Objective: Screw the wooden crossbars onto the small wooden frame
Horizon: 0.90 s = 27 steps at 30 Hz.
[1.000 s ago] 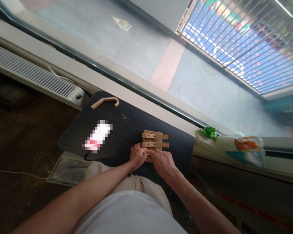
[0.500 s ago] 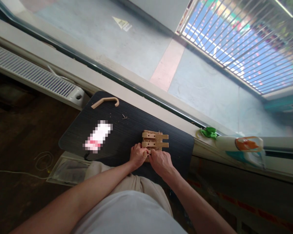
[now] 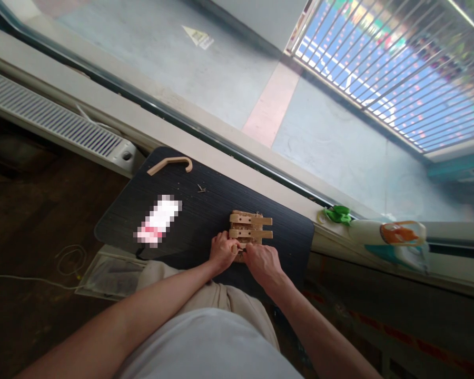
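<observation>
A small wooden assembly [image 3: 246, 226] with parallel slats jutting to the right lies on the dark table. My left hand [image 3: 223, 250] is closed at its lower left corner, fingertips pressed on the wood. Against the near side, my right hand [image 3: 264, 263] is curled in a pinch, its fingertips almost meeting the left ones. Something small and dark shows at the right fingertips, too small to name. The fingers partly cover the nearest slat.
On the dark table [image 3: 205, 221] lie a hooked wooden piece [image 3: 169, 162], several small metal bits [image 3: 201, 188] and a pixelated bright object [image 3: 160, 221]. A window sill [image 3: 205, 142] borders the far edge, with a green item [image 3: 337, 214] and a plastic bag [image 3: 403, 247] at right. A radiator [image 3: 55, 116] stands left.
My right hand has shifted very slightly right, opening a small gap between the two hands' fingertips. My left hand and the wooden assembly stay in place.
</observation>
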Each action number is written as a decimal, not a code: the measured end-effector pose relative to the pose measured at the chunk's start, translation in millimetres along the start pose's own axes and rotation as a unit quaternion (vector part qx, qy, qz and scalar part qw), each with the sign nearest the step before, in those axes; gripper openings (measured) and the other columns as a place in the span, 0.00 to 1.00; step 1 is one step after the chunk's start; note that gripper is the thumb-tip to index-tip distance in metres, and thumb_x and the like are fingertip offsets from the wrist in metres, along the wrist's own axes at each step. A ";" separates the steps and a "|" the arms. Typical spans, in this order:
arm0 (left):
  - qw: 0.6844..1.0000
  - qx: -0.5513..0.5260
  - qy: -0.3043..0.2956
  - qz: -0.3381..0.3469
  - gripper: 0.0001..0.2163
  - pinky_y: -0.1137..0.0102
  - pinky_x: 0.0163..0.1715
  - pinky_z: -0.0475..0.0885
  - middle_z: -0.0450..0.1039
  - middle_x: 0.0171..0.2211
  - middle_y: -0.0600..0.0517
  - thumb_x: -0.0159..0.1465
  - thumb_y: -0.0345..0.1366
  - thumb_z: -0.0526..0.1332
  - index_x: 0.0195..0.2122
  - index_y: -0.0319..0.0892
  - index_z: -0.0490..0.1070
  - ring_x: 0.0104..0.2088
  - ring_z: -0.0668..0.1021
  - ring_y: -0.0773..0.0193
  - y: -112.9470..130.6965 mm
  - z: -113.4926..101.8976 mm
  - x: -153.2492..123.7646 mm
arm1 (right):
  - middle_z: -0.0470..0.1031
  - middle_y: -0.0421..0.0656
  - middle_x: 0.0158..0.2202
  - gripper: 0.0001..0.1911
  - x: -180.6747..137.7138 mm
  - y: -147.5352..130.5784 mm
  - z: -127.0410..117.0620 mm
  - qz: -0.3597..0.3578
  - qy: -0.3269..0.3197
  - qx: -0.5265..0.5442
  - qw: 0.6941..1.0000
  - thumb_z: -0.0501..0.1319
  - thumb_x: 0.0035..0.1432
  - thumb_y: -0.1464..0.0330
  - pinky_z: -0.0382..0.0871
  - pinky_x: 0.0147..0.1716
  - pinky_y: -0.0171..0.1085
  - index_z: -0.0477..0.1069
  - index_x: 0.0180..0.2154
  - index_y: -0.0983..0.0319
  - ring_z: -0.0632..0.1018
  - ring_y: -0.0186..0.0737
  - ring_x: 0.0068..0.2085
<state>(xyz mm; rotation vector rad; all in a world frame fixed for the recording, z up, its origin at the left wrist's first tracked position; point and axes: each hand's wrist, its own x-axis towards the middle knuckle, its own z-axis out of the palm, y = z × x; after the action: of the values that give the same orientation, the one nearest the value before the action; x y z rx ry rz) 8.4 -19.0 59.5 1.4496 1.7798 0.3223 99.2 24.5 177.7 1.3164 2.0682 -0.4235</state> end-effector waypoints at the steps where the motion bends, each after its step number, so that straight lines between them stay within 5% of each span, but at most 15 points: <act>1: 1.000 0.001 0.001 0.003 0.07 0.67 0.43 0.59 0.65 0.35 0.51 0.56 0.38 0.57 0.30 0.48 0.75 0.42 0.66 0.61 -0.6 0.3 0.2 | 0.76 0.48 0.29 0.13 -0.1 -0.6 1.8 0.011 0.005 0.006 1.000 0.49 0.58 0.68 0.64 0.28 0.34 0.71 0.30 0.63 0.77 0.41 0.32; 13: 0.997 0.051 -0.048 0.040 0.20 0.66 0.47 0.60 0.64 0.44 0.51 0.52 0.33 0.59 0.48 0.48 0.64 0.47 0.65 0.60 -14.2 -13.3 -12.1 | 0.75 0.43 0.33 0.15 -20.9 17.4 4.9 0.053 0.062 0.079 0.994 0.46 0.59 0.62 0.60 0.34 0.33 0.69 0.35 0.59 0.75 0.37 0.37; 19: 0.996 0.081 -0.006 0.024 0.19 0.66 0.46 0.60 0.66 0.46 0.51 0.52 0.34 0.58 0.47 0.46 0.64 0.48 0.66 0.60 -17.8 -25.2 -26.3 | 0.74 0.43 0.37 0.14 -25.9 30.9 33.3 0.063 0.083 0.115 0.988 0.46 0.58 0.65 0.61 0.36 0.34 0.68 0.39 0.58 0.74 0.37 0.39; 27: 0.987 0.105 0.026 0.114 0.21 0.66 0.47 0.60 0.67 0.48 0.50 0.52 0.33 0.59 0.48 0.43 0.63 0.48 0.67 0.61 -13.5 -42.0 -34.6 | 0.75 0.44 0.35 0.12 -19.2 30.4 57.6 0.057 0.101 0.123 0.986 0.47 0.56 0.70 0.62 0.34 0.33 0.70 0.34 0.61 0.75 0.36 0.37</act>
<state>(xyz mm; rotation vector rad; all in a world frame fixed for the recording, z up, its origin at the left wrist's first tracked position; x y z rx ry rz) -30.1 -42.9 92.5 1.8172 1.7319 0.2980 151.7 -8.3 149.8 1.6772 2.1428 -0.5270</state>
